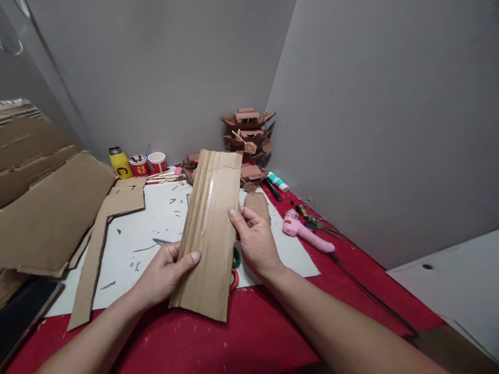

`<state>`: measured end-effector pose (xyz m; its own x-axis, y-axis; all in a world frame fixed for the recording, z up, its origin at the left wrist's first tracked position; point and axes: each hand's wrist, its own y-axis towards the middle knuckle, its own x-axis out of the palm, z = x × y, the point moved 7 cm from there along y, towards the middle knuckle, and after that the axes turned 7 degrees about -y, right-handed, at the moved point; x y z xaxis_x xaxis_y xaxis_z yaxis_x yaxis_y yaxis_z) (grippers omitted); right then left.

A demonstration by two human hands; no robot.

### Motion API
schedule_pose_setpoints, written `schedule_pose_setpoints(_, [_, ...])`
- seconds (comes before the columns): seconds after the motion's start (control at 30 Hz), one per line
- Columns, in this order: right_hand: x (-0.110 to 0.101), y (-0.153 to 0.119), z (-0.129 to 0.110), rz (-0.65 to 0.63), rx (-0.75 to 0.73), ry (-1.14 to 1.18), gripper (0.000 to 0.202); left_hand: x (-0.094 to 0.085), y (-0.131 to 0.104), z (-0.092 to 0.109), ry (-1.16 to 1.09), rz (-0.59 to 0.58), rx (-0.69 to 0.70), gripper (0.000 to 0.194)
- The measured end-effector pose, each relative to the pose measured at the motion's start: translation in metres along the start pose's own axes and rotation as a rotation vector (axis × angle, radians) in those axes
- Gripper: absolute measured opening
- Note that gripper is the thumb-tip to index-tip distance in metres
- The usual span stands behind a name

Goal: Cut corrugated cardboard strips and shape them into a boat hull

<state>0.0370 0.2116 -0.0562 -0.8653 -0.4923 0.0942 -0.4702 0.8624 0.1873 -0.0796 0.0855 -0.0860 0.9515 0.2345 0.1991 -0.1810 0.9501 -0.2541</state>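
Observation:
A long tan cardboard strip (212, 228), creased lengthwise on its left side and with a shiny streak down it, is held up over the table. My left hand (166, 270) grips its lower left edge, thumb on the front face. On the right edge, at mid-height, my right hand (257, 239) pinches it between thumb and fingers. Behind the strip, scissors show in part: a blade (161, 241) to the left, green and red-orange handle loops (234, 279) to the right. Another small cardboard piece (257, 205) lies behind my right hand.
Cardboard sheets (54, 218) are piled at left beside an L-shaped piece (95, 254). Model boats (249, 132), a yellow bottle (120, 163) and red cups (157, 162) stand at the back. A pink glue gun (307, 234) with a cord lies right of the white sheet (128, 259).

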Motion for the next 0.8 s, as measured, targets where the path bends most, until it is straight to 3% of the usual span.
schedule_pose_setpoints(0.13, [-0.007,0.002,-0.001,0.08,-0.027,-0.058,0.031,-0.009,0.004,-0.001,-0.07,0.124,-0.007,0.035])
schedule_pose_setpoints(0.2, [-0.014,-0.002,-0.01,0.177,-0.154,-0.14,0.036,-0.016,0.005,0.0,-0.094,0.206,0.016,0.031])
schedule_pose_setpoints(0.27, [-0.012,-0.011,-0.025,0.199,-0.334,-0.283,0.029,-0.022,0.005,0.004,-0.085,0.272,0.054,0.029])
schedule_pose_setpoints(0.37, [0.017,-0.032,-0.041,-0.056,-0.61,-0.557,0.007,-0.024,0.004,0.007,-0.036,0.296,0.097,0.029])
schedule_pose_setpoints(0.47, [0.046,-0.05,-0.036,-0.32,-0.765,-0.835,0.007,-0.022,0.002,0.01,0.043,0.276,0.153,0.031])
schedule_pose_setpoints(0.57, [0.051,-0.05,-0.025,-0.347,-0.741,-0.995,0.013,-0.017,0.001,0.012,0.133,0.25,0.211,0.035])
schedule_pose_setpoints(0.8, [0.047,-0.043,-0.023,-0.324,-0.673,-0.989,0.014,-0.01,-0.006,0.015,0.261,0.265,0.242,0.035])
